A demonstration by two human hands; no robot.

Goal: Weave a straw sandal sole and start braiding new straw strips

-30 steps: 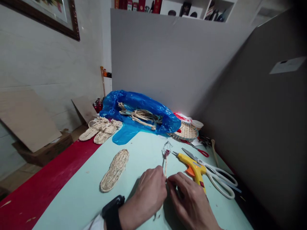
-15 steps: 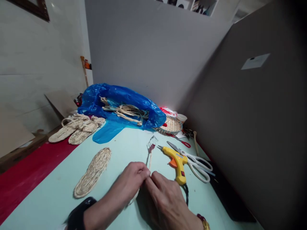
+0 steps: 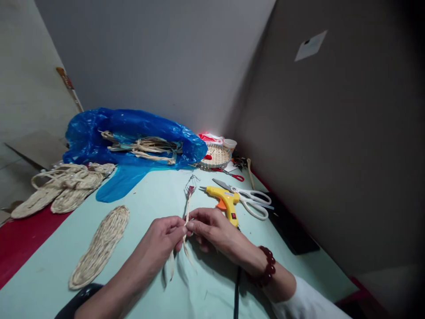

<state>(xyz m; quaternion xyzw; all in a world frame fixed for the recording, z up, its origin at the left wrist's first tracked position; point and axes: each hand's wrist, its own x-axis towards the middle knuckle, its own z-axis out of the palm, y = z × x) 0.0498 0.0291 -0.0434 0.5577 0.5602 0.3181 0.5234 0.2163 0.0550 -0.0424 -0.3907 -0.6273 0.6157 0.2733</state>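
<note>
My left hand [image 3: 168, 235] and my right hand [image 3: 212, 230] meet at the middle of the table, both pinching a thin pale straw braid [image 3: 187, 208]. The braid runs away from my fingers to a dark red piece [image 3: 190, 190] with a bent wire [image 3: 193, 179] at its far end. Loose straw strands [image 3: 186, 252] hang from my fingertips toward me. A woven straw sole [image 3: 101, 246] lies flat to the left of my left hand. Just beyond my right hand lies a yellow glue gun [image 3: 222, 195] with an orange trigger.
White-handled scissors [image 3: 254, 199] lie beside the glue gun, red-handled ones [image 3: 237, 177] farther back. A blue plastic bag [image 3: 133, 119] holds straw bundles. Straw sandals [image 3: 71, 186] sit at the left edge, a woven basket [image 3: 217, 156] at the back. A black cord [image 3: 237, 292] crosses the table.
The view has swung right, so the table things appear farther left. My hands have loosened from a tight cluster, showing the pinched braid and its loose strands between them.
</note>
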